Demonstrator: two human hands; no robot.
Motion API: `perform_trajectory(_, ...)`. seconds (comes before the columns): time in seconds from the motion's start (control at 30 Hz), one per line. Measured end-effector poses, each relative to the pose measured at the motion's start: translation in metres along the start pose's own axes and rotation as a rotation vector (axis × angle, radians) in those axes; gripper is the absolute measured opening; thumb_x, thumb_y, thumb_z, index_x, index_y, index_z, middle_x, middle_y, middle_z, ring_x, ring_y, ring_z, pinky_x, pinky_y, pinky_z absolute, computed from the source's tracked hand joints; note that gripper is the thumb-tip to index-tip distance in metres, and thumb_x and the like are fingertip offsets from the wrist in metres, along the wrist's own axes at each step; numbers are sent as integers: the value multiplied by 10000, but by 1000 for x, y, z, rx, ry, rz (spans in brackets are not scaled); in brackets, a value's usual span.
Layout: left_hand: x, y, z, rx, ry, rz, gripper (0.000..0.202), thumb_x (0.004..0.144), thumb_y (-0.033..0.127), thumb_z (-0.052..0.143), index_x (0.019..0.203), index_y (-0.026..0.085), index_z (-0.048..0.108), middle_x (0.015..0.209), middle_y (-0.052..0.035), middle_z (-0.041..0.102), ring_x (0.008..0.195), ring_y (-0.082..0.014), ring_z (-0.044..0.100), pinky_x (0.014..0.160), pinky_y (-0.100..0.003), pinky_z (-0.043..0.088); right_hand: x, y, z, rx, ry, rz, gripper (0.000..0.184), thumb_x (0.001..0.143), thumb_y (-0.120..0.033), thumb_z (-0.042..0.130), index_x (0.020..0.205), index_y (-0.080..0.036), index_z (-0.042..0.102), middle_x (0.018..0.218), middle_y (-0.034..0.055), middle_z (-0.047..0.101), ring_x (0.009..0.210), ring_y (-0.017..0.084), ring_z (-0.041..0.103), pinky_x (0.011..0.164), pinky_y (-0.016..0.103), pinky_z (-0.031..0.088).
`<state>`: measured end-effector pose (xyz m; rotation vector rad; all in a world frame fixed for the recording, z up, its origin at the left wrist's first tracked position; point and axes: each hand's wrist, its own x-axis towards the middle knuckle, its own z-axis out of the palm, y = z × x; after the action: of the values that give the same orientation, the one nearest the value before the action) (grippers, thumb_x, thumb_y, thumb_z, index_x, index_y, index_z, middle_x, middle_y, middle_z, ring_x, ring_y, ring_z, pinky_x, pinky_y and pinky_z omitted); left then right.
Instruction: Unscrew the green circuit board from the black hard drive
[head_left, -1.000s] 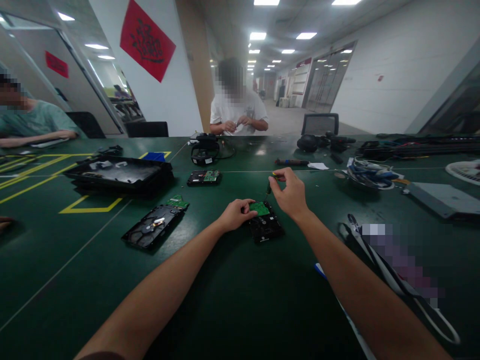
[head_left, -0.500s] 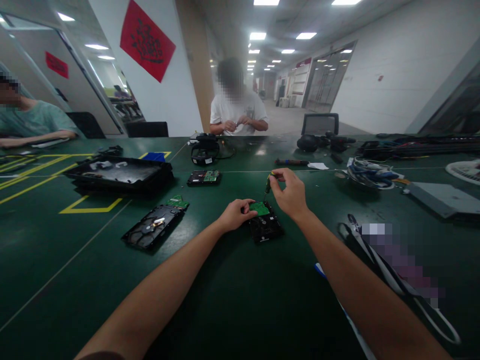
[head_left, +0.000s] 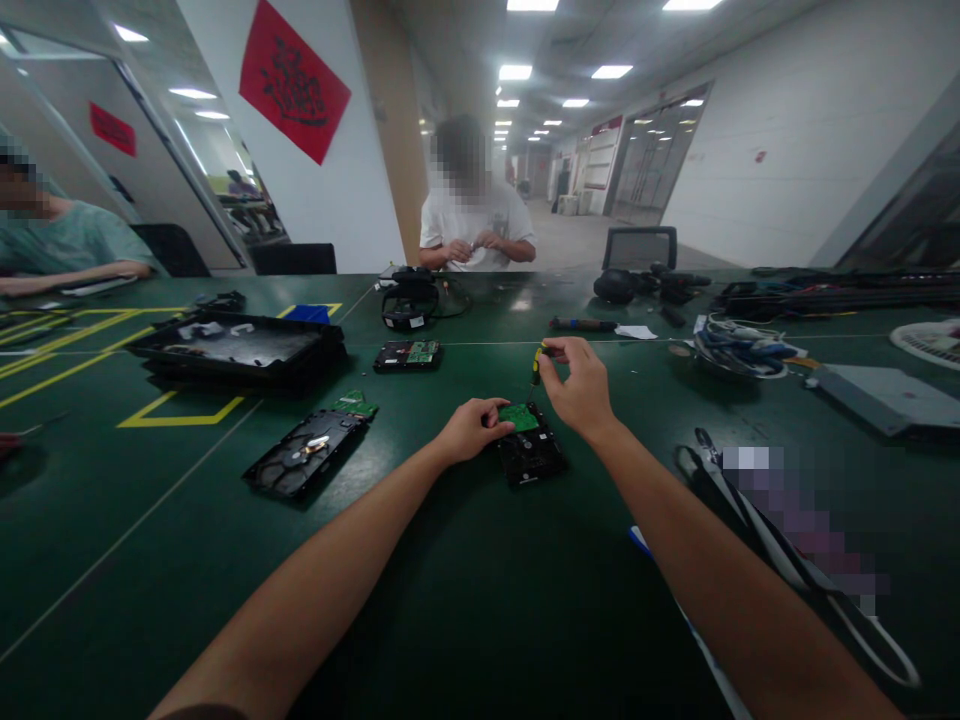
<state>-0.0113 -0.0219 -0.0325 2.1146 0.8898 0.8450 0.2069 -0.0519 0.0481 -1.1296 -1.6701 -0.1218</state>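
Note:
A black hard drive lies on the green table in front of me, with a green circuit board on its far part. My left hand is closed on the drive's left edge, the fingertips at the board. Between the fingers of my right hand is a small screwdriver with a yellow and black handle. It stands nearly upright, its thin shaft pointing down to the board's far right edge. Whether the tip sits in a screw is too small to tell.
Left of my hands lies another hard drive with a loose green board. A third drive is farther back, near black trays. Cables, a grey metal box and a lanyard lie right. A person sits opposite.
The screwdriver's handle has turned in my right fingers, so more yellow shows. A blurred red-handled tool has come in at the left edge. My left hand and the drive have stayed put.

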Motion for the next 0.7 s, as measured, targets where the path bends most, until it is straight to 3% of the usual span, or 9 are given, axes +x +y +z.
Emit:
perform_trajectory(0.5,0,0,-1,19,5,3,368,835,359,725,640,219,446,1112,-78,756,1257,-290,630,935,-386,507,2,2,-1,4,-1,7,182,913,-277,608,1086,-220,612,1070,110,677,920,254,657,848,448,554)
perform_trajectory(0.7,-1,-1,-1,12,10,27,378,846,350,721,640,222,432,1076,-74,759,1274,-289,620,938,-380,495,2,1,-1,26,1,55,200,908,-336,648,1067,-224,602,1041,94,702,884,249,673,825,440,560)
